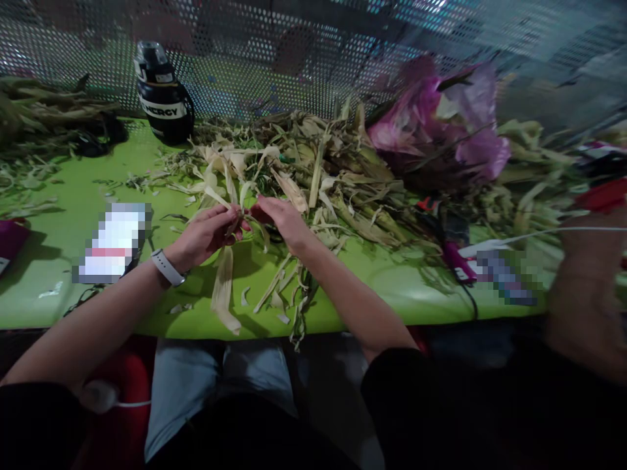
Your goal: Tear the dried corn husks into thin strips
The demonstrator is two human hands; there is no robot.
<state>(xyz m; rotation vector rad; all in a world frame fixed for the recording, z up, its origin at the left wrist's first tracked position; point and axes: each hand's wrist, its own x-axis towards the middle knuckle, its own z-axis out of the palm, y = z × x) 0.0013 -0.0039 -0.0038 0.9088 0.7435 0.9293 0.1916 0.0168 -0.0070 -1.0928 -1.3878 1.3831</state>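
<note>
My left hand [206,234], with a white watch on its wrist, is closed on pale dried corn husk strips [226,277] that hang down toward the table's front edge. My right hand [283,220] meets it from the right, fingers pinched on the same bundle of husk. Both hands work just in front of a big heap of dried husks and stalks [318,176] on the green table [63,254].
A black bottle [161,94] stands at the back left by a perforated metal screen. A pink plastic bag [441,124] lies at the back right. Another person's arm [588,281] rests at the right edge. A white cable and small tools lie at right.
</note>
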